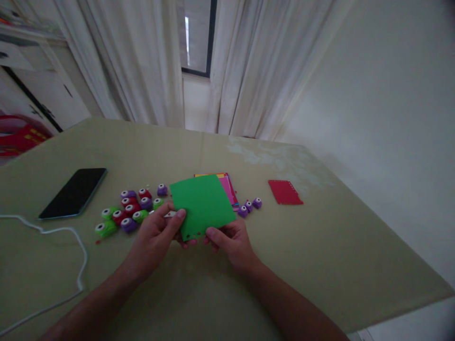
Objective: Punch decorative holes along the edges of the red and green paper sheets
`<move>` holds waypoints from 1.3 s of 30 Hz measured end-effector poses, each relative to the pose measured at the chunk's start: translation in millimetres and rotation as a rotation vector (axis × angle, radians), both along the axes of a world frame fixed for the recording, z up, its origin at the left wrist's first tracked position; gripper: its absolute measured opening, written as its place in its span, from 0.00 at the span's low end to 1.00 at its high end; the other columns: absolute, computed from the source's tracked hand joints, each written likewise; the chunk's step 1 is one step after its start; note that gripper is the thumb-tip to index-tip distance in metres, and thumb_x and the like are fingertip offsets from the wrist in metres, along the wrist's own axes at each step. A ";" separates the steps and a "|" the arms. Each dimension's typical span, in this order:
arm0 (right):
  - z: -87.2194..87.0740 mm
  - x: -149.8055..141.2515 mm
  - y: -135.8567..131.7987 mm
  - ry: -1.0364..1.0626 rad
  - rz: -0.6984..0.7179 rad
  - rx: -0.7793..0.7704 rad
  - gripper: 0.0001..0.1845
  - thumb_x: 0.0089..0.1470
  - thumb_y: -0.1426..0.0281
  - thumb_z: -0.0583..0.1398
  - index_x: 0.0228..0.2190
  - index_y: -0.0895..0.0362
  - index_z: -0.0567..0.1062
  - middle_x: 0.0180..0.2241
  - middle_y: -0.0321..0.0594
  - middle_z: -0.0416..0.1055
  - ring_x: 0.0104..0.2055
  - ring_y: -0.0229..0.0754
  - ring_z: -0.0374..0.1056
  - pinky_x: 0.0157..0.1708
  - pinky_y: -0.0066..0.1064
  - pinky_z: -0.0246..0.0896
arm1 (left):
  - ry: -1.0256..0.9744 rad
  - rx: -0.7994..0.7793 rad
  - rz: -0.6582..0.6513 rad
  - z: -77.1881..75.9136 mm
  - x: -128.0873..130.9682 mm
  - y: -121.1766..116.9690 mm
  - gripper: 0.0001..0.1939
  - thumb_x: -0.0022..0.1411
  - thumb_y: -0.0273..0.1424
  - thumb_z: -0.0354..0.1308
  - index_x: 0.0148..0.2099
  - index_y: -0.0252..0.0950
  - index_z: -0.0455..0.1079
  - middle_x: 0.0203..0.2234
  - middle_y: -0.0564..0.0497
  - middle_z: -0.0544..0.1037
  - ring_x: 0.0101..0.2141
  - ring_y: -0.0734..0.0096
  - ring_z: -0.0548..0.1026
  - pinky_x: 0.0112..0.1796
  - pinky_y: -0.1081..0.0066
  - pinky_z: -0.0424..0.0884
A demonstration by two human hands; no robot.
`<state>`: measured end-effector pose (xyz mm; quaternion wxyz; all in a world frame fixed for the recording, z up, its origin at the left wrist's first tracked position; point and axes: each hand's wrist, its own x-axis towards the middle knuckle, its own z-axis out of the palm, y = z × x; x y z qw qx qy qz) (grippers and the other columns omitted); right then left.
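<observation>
Between my two hands a square sheet of green paper point(202, 203) is held up above the table. Small holes run along its near edge. My left hand point(158, 232) pinches the left edge, thumb on top. A small whitish piece point(170, 214) shows by that thumb; I cannot make out what it belongs to. My right hand point(229, 239) grips the near right corner, its thumb lying on the sheet and its fingers beneath. Partly covered behind the green sheet is a stack of coloured paper point(227, 187). Left of my left hand sit several small craft punches point(131, 208) in purple, red and green.
Several purple craft punches point(249, 206) stand right of the stack. Farther right lies a red paper sheet point(285, 192) with punched edges. A dark tablet point(74, 193) rests at the left, with a white cable point(76, 237) nearer me. The table point(320, 265) meets a wall at right.
</observation>
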<state>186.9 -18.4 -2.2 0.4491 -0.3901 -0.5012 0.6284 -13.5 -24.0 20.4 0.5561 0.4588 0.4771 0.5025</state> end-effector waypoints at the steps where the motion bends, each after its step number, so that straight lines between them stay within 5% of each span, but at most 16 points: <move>1: 0.6 -0.7 -1.5 0.007 0.008 -0.007 0.22 0.51 0.50 0.73 0.27 0.57 0.83 0.23 0.40 0.78 0.21 0.36 0.65 0.20 0.28 0.62 | -0.004 -0.001 0.000 0.2 0.1 -0.9 0.20 0.64 0.51 0.67 0.44 0.41 0.70 0.23 0.54 0.82 0.19 0.63 0.81 0.19 0.69 0.78; 12: -0.8 5.1 -8.1 0.022 0.002 -0.027 0.23 0.51 0.49 0.73 0.24 0.56 0.82 0.21 0.39 0.76 0.18 0.34 0.60 0.18 0.27 0.55 | -0.071 0.044 0.008 2.7 -0.2 -7.3 0.20 0.67 0.50 0.67 0.42 0.42 0.63 0.18 0.60 0.77 0.17 0.67 0.78 0.18 0.71 0.78; 28: 0.2 8.0 -11.6 0.038 0.009 -0.023 0.23 0.51 0.50 0.74 0.24 0.56 0.80 0.20 0.36 0.72 0.18 0.33 0.59 0.18 0.26 0.55 | -0.143 0.021 -0.113 -2.4 6.5 -7.2 0.18 0.72 0.49 0.60 0.47 0.41 0.64 0.27 0.56 0.77 0.25 0.67 0.81 0.20 0.72 0.79; 33: -3.3 17.2 1.7 0.054 -0.272 -0.087 0.22 0.50 0.50 0.75 0.31 0.56 0.82 0.24 0.35 0.74 0.22 0.34 0.64 0.18 0.23 0.58 | -0.008 0.062 -0.211 -2.7 4.0 -8.2 0.16 0.73 0.48 0.60 0.44 0.40 0.66 0.23 0.56 0.78 0.21 0.69 0.79 0.23 0.72 0.77; 36: 4.7 32.8 19.3 -0.043 -0.287 -0.136 0.23 0.46 0.53 0.77 0.35 0.58 0.84 0.28 0.37 0.78 0.24 0.37 0.68 0.22 0.26 0.66 | 0.127 0.094 -0.307 -3.0 1.5 -6.2 0.17 0.75 0.48 0.54 0.43 0.39 0.70 0.26 0.52 0.81 0.24 0.68 0.79 0.25 0.71 0.74; 39: 14.0 49.5 35.4 -0.031 -0.433 -0.109 0.24 0.42 0.53 0.78 0.34 0.58 0.84 0.28 0.38 0.78 0.23 0.36 0.67 0.20 0.26 0.64 | 0.461 0.195 -0.128 -5.3 -7.0 1.4 0.21 0.78 0.47 0.47 0.43 0.39 0.73 0.28 0.51 0.82 0.24 0.66 0.76 0.26 0.68 0.71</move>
